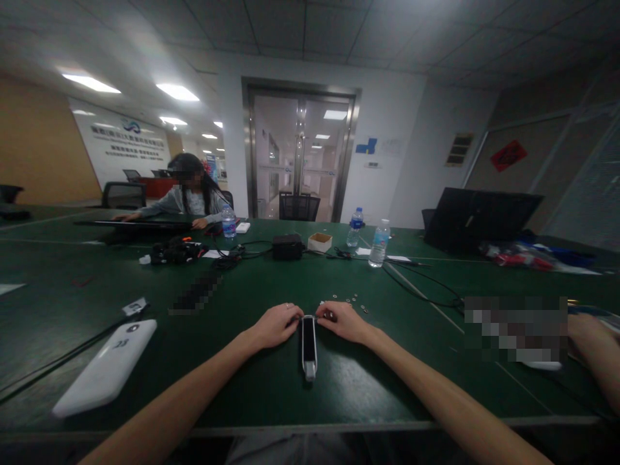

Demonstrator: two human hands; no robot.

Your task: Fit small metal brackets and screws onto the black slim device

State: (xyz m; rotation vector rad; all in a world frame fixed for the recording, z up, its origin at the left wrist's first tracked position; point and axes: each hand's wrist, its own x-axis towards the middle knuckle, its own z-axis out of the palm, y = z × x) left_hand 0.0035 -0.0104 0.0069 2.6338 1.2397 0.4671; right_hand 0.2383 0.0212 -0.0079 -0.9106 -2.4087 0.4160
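Both hands at the far end of a slim black-and-white device, near-centre of the green table.

Left hand (275, 325) and right hand (345, 320) flank the device (309, 345), fingertips curled in and touching its far end, likely bracing it flat; true pinch or not, can't tell. Small washers (349, 299) lie scattered just beyond the right hand, within easy reach. White power bank (107, 368) sits near left, clear of the hands. Another person's forearm (597, 352) rests at the right edge.

The white power bank (107, 368) bears a dark mark that may read "23"; the wall sign's (130, 141) lettering is too blurred to read
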